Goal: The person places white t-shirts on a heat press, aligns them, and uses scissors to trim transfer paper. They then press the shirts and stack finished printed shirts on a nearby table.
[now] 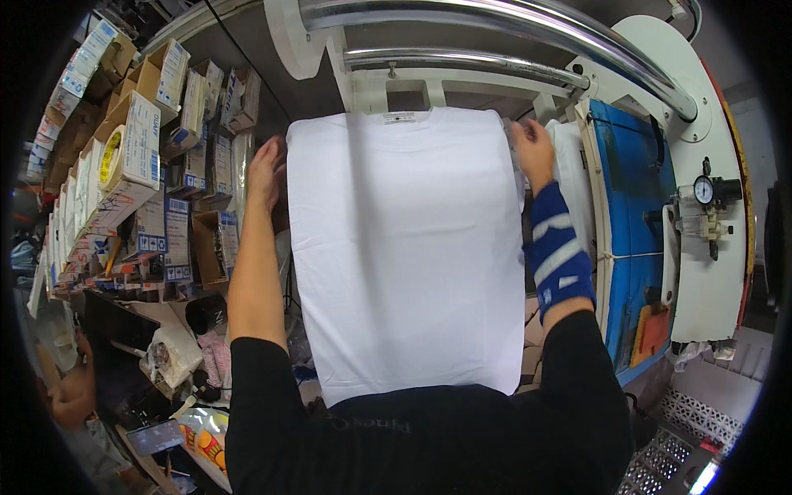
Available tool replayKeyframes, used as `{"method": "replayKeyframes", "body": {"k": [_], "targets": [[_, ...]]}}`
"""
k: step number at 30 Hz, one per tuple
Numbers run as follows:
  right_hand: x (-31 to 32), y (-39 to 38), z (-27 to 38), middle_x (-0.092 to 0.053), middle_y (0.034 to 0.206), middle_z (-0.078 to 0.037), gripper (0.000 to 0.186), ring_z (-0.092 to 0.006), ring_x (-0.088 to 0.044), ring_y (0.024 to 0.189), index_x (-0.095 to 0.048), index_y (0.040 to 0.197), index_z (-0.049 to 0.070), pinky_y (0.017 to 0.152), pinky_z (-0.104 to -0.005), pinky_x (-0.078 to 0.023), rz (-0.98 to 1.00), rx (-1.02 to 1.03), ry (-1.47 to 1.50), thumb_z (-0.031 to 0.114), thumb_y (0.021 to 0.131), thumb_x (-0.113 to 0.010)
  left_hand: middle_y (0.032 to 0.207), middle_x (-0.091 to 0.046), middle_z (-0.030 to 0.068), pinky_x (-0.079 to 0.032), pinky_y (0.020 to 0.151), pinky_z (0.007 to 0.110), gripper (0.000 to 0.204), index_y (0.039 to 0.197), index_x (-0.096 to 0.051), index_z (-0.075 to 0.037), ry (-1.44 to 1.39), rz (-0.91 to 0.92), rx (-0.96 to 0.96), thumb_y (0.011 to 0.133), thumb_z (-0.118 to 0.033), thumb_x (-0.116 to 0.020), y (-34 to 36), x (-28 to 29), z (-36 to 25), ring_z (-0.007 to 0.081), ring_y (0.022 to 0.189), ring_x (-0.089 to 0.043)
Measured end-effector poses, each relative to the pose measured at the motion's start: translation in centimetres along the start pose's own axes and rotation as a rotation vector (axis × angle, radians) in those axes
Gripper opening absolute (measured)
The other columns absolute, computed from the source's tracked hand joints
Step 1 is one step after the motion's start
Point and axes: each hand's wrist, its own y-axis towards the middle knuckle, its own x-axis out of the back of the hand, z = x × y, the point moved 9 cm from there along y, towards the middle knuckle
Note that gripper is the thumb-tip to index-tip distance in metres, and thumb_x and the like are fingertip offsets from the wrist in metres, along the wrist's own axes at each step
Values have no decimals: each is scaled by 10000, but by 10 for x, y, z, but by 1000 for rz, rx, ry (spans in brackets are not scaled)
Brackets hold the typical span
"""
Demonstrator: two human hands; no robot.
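A white T-shirt [412, 247] lies spread out in front of me, its neck label at the far end and its near hem against my black shirt. The surface beneath it is hidden. Beside the shirt's far left edge, my left hand [266, 175] is open, fingers stretched forward and nearly touching the cloth. At the far right edge my right hand [534, 153] has its fingers apart and slightly bent, close against the fabric and a little blurred. A blue sleeve band [559, 252] with pale stripes wraps my right forearm.
Shiny metal bars [470, 58] cross beyond the shirt. On the right stand a blue panel [631, 214] and a white machine part with a pressure gauge [704, 190]. Cardboard boxes [136, 157] crowd the left. A phone [155, 437] lies at lower left among bags.
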Motion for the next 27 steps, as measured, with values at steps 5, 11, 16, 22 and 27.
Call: {"method": "replayKeyframes", "body": {"k": [5, 11, 16, 22, 27], "targets": [[-62, 46, -10, -739, 963, -82, 361, -152, -658, 894, -726, 1076, -6, 815, -336, -510, 320, -186, 257, 300, 887, -759, 1099, -732, 74, -469, 872, 277, 371, 1189, -708, -51, 309, 100, 30, 908, -284, -774, 49, -9, -13, 177, 968, -653], [-25, 29, 17, -725, 834, -76, 272, -167, -661, 788, -731, 901, 1, 734, -308, -513, 14, 94, -83, 269, 892, -776, 951, -740, 132, -519, 779, 340, 437, 1081, -731, 12, 851, -281, -465, 866, -363, -798, 10, -11, -70, 200, 848, -668], [17, -81, -47, -739, 949, -158, 563, -319, -703, 805, -681, 1114, 8, 759, -399, -544, 439, -317, -164, 541, 982, -557, 1096, -719, 145, -516, 859, 372, 529, 1125, -694, 2, 534, -101, -127, 979, -502, -625, -71, 49, 4, 247, 1001, -673], [-35, -143, -70, -698, 1204, -149, 583, -303, -686, 1059, -578, 1341, 3, 948, -417, -547, 662, -765, 1058, 481, 1011, -526, 1494, -508, 202, -415, 1147, 454, 831, 1513, -403, 24, -335, 395, 343, 1005, -631, -471, -152, 20, 118, 319, 1350, -525], [12, -70, -83, -704, 1191, -161, 463, -308, -696, 1070, -617, 1297, 3, 954, -407, -566, 114, -580, 1186, 225, 893, -664, 1393, -598, 201, -460, 1110, 479, 679, 1426, -490, 54, -574, 435, 198, 976, -434, -631, -68, 38, 38, 345, 1272, -586]]}}
